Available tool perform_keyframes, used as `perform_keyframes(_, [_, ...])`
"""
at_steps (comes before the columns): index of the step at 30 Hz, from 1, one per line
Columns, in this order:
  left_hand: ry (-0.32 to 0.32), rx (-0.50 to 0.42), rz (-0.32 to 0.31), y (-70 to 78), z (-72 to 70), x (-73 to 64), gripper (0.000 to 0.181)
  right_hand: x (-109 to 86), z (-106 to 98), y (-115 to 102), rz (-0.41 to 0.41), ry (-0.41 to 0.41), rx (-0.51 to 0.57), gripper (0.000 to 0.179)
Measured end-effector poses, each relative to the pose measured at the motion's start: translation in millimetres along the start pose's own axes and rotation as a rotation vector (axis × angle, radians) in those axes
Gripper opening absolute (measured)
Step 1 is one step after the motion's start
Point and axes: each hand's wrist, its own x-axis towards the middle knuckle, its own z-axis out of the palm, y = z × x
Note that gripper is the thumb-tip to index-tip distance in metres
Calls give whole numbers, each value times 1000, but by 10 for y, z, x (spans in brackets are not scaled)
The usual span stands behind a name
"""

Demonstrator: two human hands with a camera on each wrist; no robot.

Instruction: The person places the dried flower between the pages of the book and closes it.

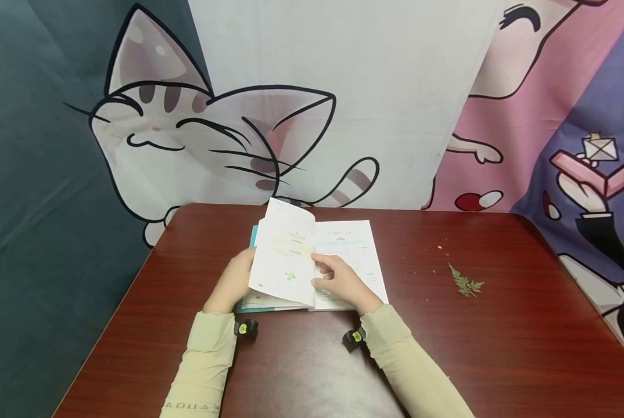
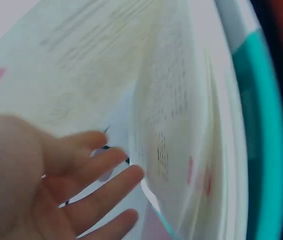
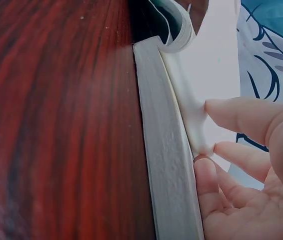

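Note:
An open book [image 1: 348,261] with a teal cover [image 2: 266,150] lies on the table. One page [image 1: 280,249] stands lifted over its left half. My left hand [image 1: 236,278] is at that page's left edge, its fingertips hidden behind the paper in the head view. The left wrist view shows the left hand [image 2: 76,185] with fingers extended beside the curving pages [image 2: 171,115], pinching nothing. Near the gutter, my right hand [image 1: 343,281] touches the paper with thumb and index finger apart. In the right wrist view, the right hand [image 3: 256,160] has fingertips against the bulging page and lower fingers bent by the page block [image 3: 169,145].
A green fern-like sprig [image 1: 466,283] lies on the reddish-brown table [image 1: 526,325], right of the book. Small pale scraps [image 1: 440,248] are scattered near it. A cartoon-cat cloth [image 1: 186,145] hangs behind the table. Each wrist carries a small black camera [image 1: 246,329].

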Motion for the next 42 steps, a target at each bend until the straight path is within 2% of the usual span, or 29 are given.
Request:
perform_keyframes(3, [114, -56, -65, 55, -119, 3, 37, 0, 7, -17, 5, 2, -7, 61])
perform_keyframes(4, [152, -66, -70, 85, -151, -2, 38, 0, 9, -21, 6, 4, -11, 61])
perform_keyframes(6, [205, -71, -55, 163, -196, -13, 38, 1, 15, -24, 8, 10, -24, 61])
perform_keyframes(8, [237, -20, 4, 235, -202, -24, 37, 3, 19, -25, 8, 14, -32, 62])
perform_keyframes(10, [228, 62, 90, 316, -183, -36, 36, 2, 23, -25, 10, 17, -39, 62])
perform_keyframes(14, [149, 231, 270, 451, -84, -52, 37, 0, 28, -21, 13, 15, -47, 62])
perform_keyframes(16, [103, 294, 319, 487, -21, -56, 38, -3, 30, -17, 12, 15, -57, 61])
perform_keyframes(18, [59, 348, 329, 494, 43, -62, 41, -5, 30, -13, 8, 16, -57, 61])
perform_keyframes(23, [-83, 412, 259, 409, 177, -68, 52, -12, 25, -4, -6, 19, -36, 61])
perform_keyframes(30, [-281, 346, 109, 279, 301, -50, 71, -10, 17, 7, -13, 9, -54, 61])
perform_keyframes(34, [-339, 314, 49, 242, 338, -52, 71, -8, 9, 6, -5, 2, -53, 61])
perform_keyframes(42, [-406, 267, -13, 216, 361, -67, 71, -8, -6, 40, -14, -1, -20, 62])
